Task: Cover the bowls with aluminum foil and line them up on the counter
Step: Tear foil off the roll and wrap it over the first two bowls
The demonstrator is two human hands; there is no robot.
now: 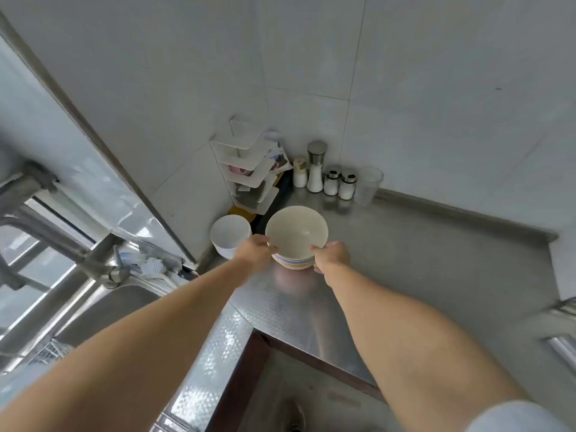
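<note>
Left hand (255, 248) and right hand (331, 254) grip the bowl stack (296, 241), top bowl's mouth tilted toward the viewer, on the counter (420, 260).

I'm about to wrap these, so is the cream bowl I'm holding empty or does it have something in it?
Empty. The cream bowl, top of a stack, shows a bare inside, gripped by left hand and right hand.

Both hands, left hand (254, 249) and right hand (332, 255), around cream bowl stack (296, 236) on steel counter (420, 260).
</note>
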